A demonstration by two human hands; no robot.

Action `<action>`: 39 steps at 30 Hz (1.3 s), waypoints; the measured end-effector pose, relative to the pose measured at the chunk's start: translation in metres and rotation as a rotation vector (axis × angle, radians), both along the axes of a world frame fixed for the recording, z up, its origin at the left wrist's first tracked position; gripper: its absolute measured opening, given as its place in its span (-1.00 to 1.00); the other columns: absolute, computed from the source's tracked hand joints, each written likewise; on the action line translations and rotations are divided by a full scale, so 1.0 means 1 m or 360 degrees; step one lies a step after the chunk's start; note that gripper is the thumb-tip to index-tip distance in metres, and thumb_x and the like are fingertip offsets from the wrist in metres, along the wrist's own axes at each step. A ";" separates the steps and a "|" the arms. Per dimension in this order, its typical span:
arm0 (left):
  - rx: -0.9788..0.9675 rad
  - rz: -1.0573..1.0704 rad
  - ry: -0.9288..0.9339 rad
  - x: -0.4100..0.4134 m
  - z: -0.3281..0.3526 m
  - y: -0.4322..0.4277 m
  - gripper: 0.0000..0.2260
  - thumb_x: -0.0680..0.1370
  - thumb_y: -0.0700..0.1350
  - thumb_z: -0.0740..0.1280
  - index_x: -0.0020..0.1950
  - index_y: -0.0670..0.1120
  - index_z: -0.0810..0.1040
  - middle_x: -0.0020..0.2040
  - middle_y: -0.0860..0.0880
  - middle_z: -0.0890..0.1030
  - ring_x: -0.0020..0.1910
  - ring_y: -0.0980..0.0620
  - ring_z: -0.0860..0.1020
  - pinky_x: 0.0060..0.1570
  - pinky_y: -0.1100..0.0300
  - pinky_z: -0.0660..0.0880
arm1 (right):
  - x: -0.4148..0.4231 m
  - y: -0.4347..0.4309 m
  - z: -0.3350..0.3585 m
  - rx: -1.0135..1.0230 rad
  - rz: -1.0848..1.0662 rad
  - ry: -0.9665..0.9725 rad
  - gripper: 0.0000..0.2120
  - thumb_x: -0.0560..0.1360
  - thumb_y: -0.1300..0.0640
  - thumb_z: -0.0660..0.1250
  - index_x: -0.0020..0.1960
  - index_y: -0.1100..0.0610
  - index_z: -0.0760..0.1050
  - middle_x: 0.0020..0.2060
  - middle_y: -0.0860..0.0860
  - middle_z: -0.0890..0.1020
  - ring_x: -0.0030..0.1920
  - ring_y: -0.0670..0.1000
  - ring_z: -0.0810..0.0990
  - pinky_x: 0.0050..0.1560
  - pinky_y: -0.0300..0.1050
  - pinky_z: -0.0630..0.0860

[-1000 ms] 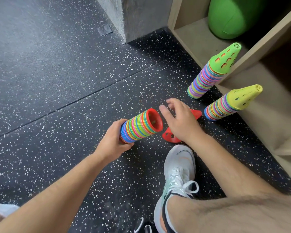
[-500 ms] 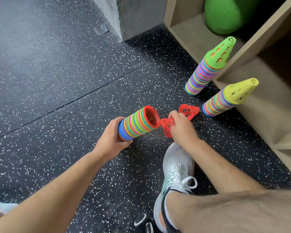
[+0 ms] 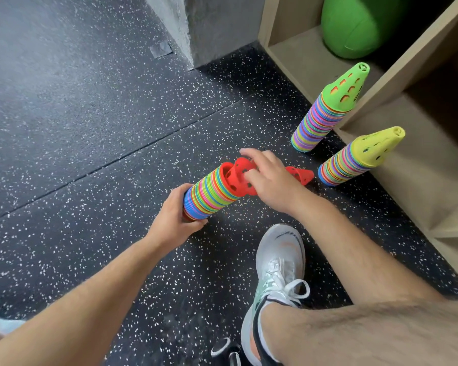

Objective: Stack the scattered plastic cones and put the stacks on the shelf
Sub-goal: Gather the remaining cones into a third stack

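Observation:
My left hand [image 3: 173, 219] grips the narrow end of a multicoloured stack of cones [image 3: 209, 192] held sideways above the floor, its open end facing right. My right hand [image 3: 269, 178] holds a red perforated cone [image 3: 238, 178] at that open end, partly inside it. A second red cone [image 3: 300, 175] lies on its side on the floor just past my right hand. Two finished stacks stand on the floor by the shelf [image 3: 421, 180]: one topped with a green cone [image 3: 328, 109], one topped with a yellow cone [image 3: 360, 157] and leaning right.
A green ball [image 3: 360, 25] sits in the shelf's far compartment. My right foot in a white shoe [image 3: 275, 281] is planted on the black speckled floor below the hands. A grey concrete pillar [image 3: 209, 25] rises left of the shelf.
My right hand picked a red cone off the floor and carried it left into the open end of the stack that my left hand holds.

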State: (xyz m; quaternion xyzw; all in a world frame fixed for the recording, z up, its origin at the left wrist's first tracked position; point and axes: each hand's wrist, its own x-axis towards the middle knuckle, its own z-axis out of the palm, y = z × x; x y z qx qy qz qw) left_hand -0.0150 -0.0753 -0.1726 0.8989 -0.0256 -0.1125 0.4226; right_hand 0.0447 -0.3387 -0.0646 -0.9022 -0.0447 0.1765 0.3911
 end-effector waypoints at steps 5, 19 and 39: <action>-0.0045 -0.0002 0.0017 -0.001 0.002 0.001 -0.29 0.36 -0.03 0.60 0.36 0.32 0.29 0.20 0.25 0.45 0.19 0.34 0.47 0.07 0.47 0.34 | 0.000 -0.049 -0.038 -0.0979 -0.0034 -0.0165 -0.28 0.47 -0.11 0.29 0.56 -0.02 0.13 0.51 0.06 0.20 0.46 0.17 0.18 0.40 0.17 0.25; -0.0036 0.0005 0.0037 0.001 0.000 0.001 -0.28 0.38 -0.05 0.61 0.40 0.25 0.31 0.23 0.21 0.47 0.19 0.34 0.48 0.03 0.52 0.36 | 0.017 -0.075 -0.074 -0.1327 0.0136 -0.0416 -0.64 0.54 0.14 0.32 0.32 0.14 0.42 0.18 0.10 0.45 0.17 0.18 0.41 0.00 0.08 0.53; -0.0054 0.0043 0.0042 0.000 0.005 0.000 -0.26 0.38 -0.10 0.63 0.39 0.28 0.29 0.20 0.29 0.44 0.19 0.36 0.46 0.05 0.51 0.34 | 0.033 -0.073 -0.078 -0.1357 0.0248 -0.0016 -0.23 0.39 -0.08 0.55 0.45 0.03 0.22 0.28 0.13 0.33 0.30 0.20 0.28 0.12 0.11 0.52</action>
